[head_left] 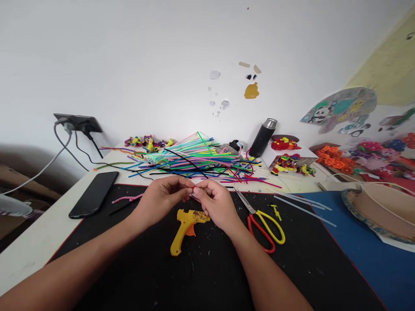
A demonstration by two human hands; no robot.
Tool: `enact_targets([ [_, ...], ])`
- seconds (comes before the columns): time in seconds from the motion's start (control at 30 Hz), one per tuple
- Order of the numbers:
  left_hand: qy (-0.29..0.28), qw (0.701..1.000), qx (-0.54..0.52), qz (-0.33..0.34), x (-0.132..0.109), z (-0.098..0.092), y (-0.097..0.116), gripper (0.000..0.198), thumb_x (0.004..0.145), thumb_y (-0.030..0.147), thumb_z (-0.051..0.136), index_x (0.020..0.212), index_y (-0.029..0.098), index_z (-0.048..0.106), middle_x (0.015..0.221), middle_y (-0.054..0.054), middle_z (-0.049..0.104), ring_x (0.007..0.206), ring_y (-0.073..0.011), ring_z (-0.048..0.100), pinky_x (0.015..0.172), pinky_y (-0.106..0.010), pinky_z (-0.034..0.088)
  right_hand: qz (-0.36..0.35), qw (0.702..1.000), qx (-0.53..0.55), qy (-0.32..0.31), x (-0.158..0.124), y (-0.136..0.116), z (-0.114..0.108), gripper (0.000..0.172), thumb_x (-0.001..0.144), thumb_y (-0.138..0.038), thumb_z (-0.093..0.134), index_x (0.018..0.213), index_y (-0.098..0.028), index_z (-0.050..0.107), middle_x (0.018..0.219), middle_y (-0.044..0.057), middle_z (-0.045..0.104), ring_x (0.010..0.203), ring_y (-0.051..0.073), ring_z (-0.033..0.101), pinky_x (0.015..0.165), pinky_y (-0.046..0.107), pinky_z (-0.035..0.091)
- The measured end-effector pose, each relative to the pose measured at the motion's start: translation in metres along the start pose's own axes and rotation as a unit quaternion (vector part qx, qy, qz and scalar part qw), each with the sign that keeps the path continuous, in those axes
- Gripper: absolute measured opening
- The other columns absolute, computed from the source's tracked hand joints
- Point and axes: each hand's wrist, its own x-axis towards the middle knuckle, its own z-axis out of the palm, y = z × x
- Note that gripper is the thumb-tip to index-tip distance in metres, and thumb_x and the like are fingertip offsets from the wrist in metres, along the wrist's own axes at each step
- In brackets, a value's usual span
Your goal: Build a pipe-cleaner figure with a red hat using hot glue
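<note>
My left hand [165,195] and my right hand [216,202] meet above the black mat, their fingertips pinched together. Between them shows a small bit of red pipe cleaner [193,189], mostly hidden by the fingers. Just below lies a yellow hot glue gun [185,229] with an orange trigger, on its side. Scissors [254,211] with one red and one yellow handle rest open to the right of my right hand. A pink pipe cleaner [125,198] lies left of my left hand, and a small bent yellow piece [276,212] lies past the scissors.
Behind the mat [136,276] spreads a heap of coloured pipe cleaners [194,157]. A black phone [94,194] lies at left, below a wall socket [78,122] with cables. A black flask [263,138] leans at the back. Clear glue sticks [304,210] and a round basket [385,211] are at right.
</note>
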Motion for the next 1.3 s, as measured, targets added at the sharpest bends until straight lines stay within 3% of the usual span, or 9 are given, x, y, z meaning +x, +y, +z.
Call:
enact_targets([
  [0.17,0.022,0.998,0.049,0.028,0.000,0.001,-0.005,0.024,0.087,0.041,0.072,0.099,0.020,0.076,0.091,-0.004,0.078,0.081,-0.0196,0.071,0.073,-0.029,0.055,-0.027,0.998,-0.047,0.023,-0.001,0.003,0.000,0.021,0.093,-0.041,0.064,0.089,-0.021,0.067,0.053,-0.007,0.047,0.042,0.009,0.039,0.043,0.023,0.029],
  [0.37,0.058,0.973,0.167,0.145,0.002,-0.001,-0.007,0.013,0.092,0.032,0.067,0.094,0.022,0.076,0.093,-0.004,0.075,0.088,-0.0201,0.070,0.080,-0.031,0.052,-0.040,0.996,-0.069,0.035,-0.001,0.005,0.000,0.022,0.094,-0.043,0.063,0.090,-0.021,0.067,0.053,-0.008,0.045,0.044,0.010,0.039,0.046,0.024,0.029],
  [0.47,0.058,0.969,0.190,0.148,0.003,-0.001,-0.008,0.014,0.093,0.032,0.066,0.092,0.021,0.075,0.094,-0.005,0.075,0.089,-0.0207,0.070,0.080,-0.031,0.052,-0.057,0.993,-0.094,0.043,-0.001,0.004,0.000,0.022,0.094,-0.041,0.062,0.088,-0.021,0.067,0.056,-0.007,0.047,0.048,0.011,0.040,0.049,0.024,0.030],
  [0.67,0.044,0.981,0.177,0.065,0.002,0.000,-0.007,0.025,0.090,0.043,0.066,0.092,0.021,0.076,0.091,-0.005,0.076,0.086,-0.0226,0.069,0.079,-0.033,0.049,-0.082,0.984,-0.148,0.060,-0.001,0.004,0.000,0.022,0.095,-0.039,0.061,0.086,-0.020,0.068,0.063,-0.004,0.054,0.055,0.012,0.045,0.054,0.025,0.034],
  [0.9,-0.031,0.997,0.024,-0.059,0.007,-0.001,-0.006,0.039,0.080,0.056,0.073,0.086,0.017,0.072,0.076,-0.002,0.070,0.069,-0.0176,0.062,0.067,-0.029,0.048,-0.071,0.988,-0.126,0.049,-0.002,0.004,0.001,0.021,0.094,-0.038,0.061,0.085,-0.021,0.067,0.065,-0.003,0.058,0.057,0.013,0.048,0.056,0.026,0.037],
  [1.03,-0.065,0.983,-0.102,-0.136,0.009,-0.001,-0.006,0.046,0.068,0.057,0.084,0.081,0.016,0.070,0.062,0.001,0.063,0.056,-0.0138,0.058,0.057,-0.026,0.047,-0.064,0.990,-0.118,0.043,-0.002,0.004,0.001,0.021,0.094,-0.039,0.062,0.086,-0.021,0.067,0.068,-0.002,0.062,0.059,0.014,0.052,0.058,0.026,0.040],
  [1.13,-0.066,0.969,-0.163,-0.176,0.010,0.001,-0.008,0.046,0.062,0.053,0.091,0.078,0.015,0.070,0.062,0.001,0.063,0.054,-0.0124,0.058,0.053,-0.023,0.046,-0.056,0.990,-0.121,0.039,-0.001,0.006,0.000,0.019,0.094,-0.038,0.062,0.087,-0.021,0.067,0.069,-0.001,0.063,0.060,0.014,0.054,0.060,0.027,0.041],
  [1.3,-0.103,0.948,-0.213,-0.212,0.010,0.001,-0.016,0.042,0.063,0.048,0.091,0.074,0.015,0.069,0.065,0.000,0.063,0.058,-0.0119,0.059,0.055,-0.022,0.046,-0.052,0.989,-0.133,0.039,0.000,0.010,0.000,0.019,0.095,-0.037,0.062,0.086,-0.021,0.066,0.067,-0.002,0.061,0.059,0.014,0.052,0.058,0.026,0.039],
])
